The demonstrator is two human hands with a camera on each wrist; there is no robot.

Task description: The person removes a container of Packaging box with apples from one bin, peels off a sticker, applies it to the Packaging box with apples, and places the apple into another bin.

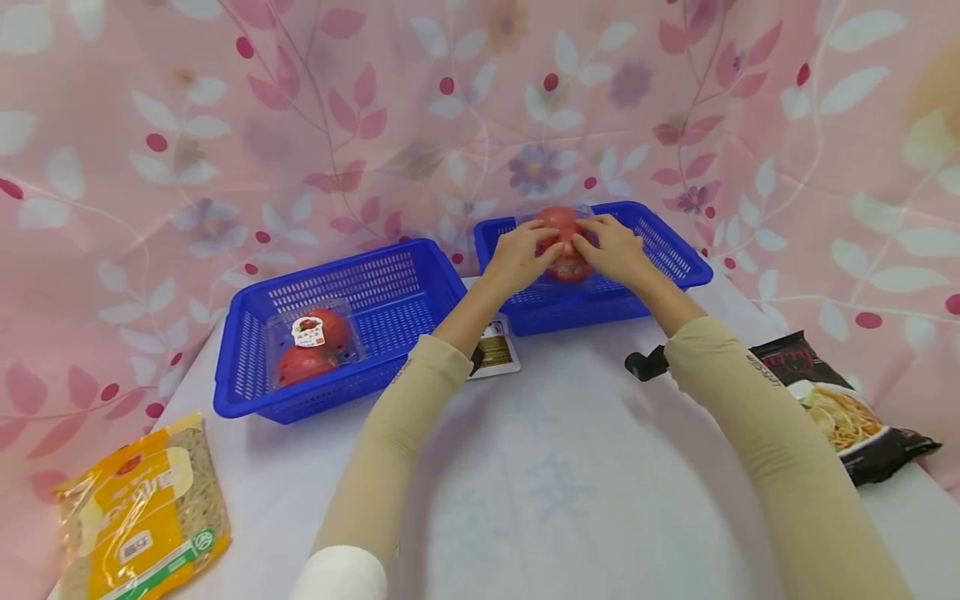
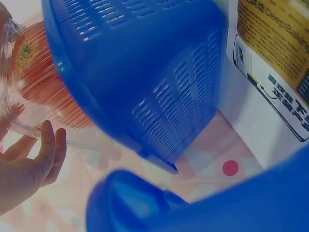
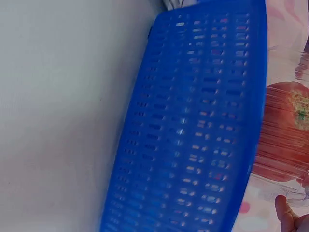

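Observation:
Both hands hold a clear plastic pack of tomatoes point(image 1: 567, 268) at the right blue basket point(image 1: 600, 310). My left hand point(image 1: 517, 260) grips the pack's left side, and my right hand point(image 1: 617, 248) grips its right side. In the left wrist view, the fingers of the left hand point(image 2: 24, 166) lie along the pack's edge, beyond the basket rim. Ridged clear wrap over a red tomato point(image 3: 282, 133) shows in the right wrist view, with part of the right hand point(image 3: 292, 217) below it. Whether the pack touches the basket floor is hidden.
A left blue basket point(image 1: 390, 358) holds another tomato pack point(image 1: 311, 346) with a white label. A white-and-gold packet point(image 1: 497, 350) lies between the baskets. At front left is a yellow food bag point(image 1: 142, 508); at right, a black noodle bag point(image 1: 840, 408). A floral curtain hangs behind.

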